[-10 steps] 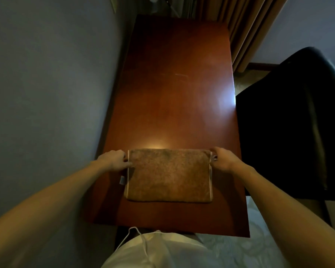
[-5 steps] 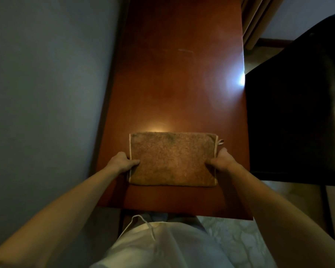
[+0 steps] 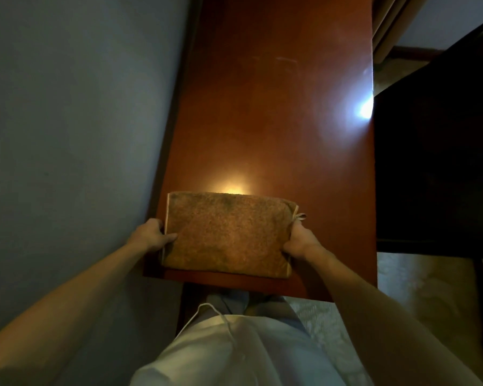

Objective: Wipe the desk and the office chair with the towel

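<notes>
— Holding the folded towel point(image 3: 227, 232) flat on the near end of the table point(image 3: 279, 107) — what do we log for the hands?

— Left hand point(image 3: 151, 236) curled around the towel's left edge, thumb on top; right hand point(image 3: 300, 242) closed on the right edge, beside the small loop tag. Both grip the cloth.

— Progress?

— Early, we judge. We cannot tell which parts are already wiped; the long far stretch of table lies beyond the towel. The office chair point(image 3: 435, 151), dark, just right of the table, is not being touched — that part remains.
</notes>
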Motion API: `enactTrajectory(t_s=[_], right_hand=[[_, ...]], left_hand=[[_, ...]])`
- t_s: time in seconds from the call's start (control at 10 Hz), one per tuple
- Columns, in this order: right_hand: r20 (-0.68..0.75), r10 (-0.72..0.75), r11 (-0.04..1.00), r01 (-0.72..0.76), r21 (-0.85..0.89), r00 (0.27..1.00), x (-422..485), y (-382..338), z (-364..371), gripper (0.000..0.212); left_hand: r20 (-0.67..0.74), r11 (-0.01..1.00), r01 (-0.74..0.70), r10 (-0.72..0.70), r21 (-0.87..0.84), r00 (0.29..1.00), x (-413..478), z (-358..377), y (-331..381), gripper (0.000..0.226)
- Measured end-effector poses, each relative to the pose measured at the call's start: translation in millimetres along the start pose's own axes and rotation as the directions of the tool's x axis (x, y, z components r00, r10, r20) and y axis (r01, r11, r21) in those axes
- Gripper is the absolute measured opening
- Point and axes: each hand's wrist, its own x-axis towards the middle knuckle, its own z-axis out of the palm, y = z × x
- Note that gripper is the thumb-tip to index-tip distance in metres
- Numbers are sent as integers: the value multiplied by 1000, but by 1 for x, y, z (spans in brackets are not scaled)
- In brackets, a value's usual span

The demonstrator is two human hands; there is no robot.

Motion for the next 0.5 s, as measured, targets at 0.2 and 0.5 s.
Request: enactTrajectory(t_s=[0.2,0.5], right_hand=[[43,-67,992,71,-108,997,-1,-7,20,76],[43,-138,983,142,-116,989,-18,2,28,61]], left_hand=[[17,999,10,-11,50,1000,-1,-9,-22,39],[-33,931,21,-9,363,999,-18,-20,-14,48]])
